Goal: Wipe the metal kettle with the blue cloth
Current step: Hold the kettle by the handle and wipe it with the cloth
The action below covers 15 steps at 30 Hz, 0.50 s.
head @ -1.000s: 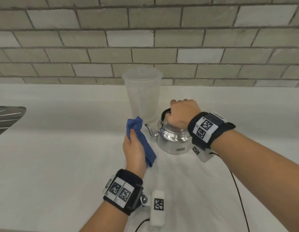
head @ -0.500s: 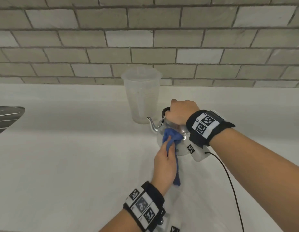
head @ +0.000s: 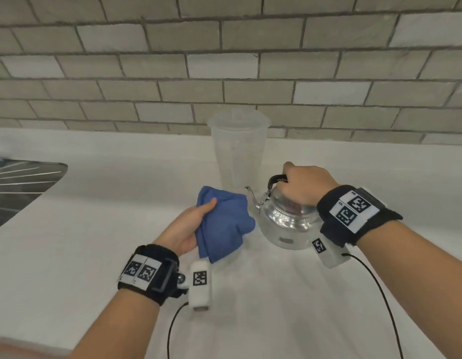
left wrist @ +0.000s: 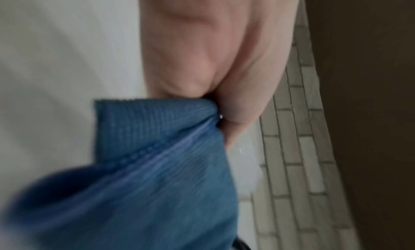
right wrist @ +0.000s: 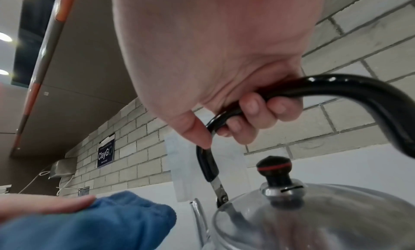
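A shiny metal kettle (head: 286, 224) with a black handle (right wrist: 336, 87) and a black lid knob (right wrist: 274, 168) stands on the white counter (head: 69, 255). My right hand (head: 302, 185) grips the handle from above, fingers curled round it. My left hand (head: 191, 224) holds a bunched blue cloth (head: 222, 224) just left of the kettle, thumb on top of the fabric. The cloth's right edge comes close to the kettle's side below the spout (head: 251, 196); whether it touches I cannot tell. In the left wrist view the cloth (left wrist: 145, 174) fills the lower frame, blurred.
A tall translucent plastic jug (head: 239, 149) stands right behind the kettle against the tiled wall (head: 224, 60). A metal sink drainer (head: 20, 185) lies at the far left. Black cables (head: 380, 301) run from the wrist cameras across the counter.
Half a second ago my left hand pressed the cloth against the kettle's front; now it has pulled back to the left with the cloth. My right hand stays on the handle.
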Tool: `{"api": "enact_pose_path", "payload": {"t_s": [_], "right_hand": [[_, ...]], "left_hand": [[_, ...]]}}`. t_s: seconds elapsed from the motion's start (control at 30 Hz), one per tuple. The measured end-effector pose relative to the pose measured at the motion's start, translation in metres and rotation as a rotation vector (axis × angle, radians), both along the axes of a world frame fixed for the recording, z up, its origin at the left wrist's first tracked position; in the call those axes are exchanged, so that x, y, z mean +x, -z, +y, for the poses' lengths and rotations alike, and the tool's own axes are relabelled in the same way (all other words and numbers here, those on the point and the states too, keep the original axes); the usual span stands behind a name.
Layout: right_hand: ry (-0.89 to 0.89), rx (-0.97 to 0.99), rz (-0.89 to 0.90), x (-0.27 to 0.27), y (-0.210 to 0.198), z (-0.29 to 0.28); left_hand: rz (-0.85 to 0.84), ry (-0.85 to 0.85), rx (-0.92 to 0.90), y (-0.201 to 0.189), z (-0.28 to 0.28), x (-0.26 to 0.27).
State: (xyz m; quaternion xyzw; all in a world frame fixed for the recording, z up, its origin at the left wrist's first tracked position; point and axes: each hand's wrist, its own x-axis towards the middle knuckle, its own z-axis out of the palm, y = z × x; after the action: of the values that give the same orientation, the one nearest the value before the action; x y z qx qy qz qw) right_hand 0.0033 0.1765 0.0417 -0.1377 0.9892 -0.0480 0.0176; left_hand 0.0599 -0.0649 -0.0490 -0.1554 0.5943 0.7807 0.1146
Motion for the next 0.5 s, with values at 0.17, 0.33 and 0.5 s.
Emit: {"api": "enact_pose_path", "payload": {"t_s": [0.17, 0.33, 0.5], "right_hand": [[-0.014, 0.002, 0.035, -0.002, 0.004, 0.001], [-0.02, -0.015, 0.038, -0.002, 0.005, 0.0], [-0.028, -0.057, 0.041, 0.0, 0.004, 0.0]], "left_hand": [[-0.029, 0.241, -0.601, 0.021, -0.046, -0.017], [0.056, 0.349, -0.939, 0.014, -0.046, -0.034], [0.024, 0.396, -1.277, 0.019, -0.055, -0.034]]}}
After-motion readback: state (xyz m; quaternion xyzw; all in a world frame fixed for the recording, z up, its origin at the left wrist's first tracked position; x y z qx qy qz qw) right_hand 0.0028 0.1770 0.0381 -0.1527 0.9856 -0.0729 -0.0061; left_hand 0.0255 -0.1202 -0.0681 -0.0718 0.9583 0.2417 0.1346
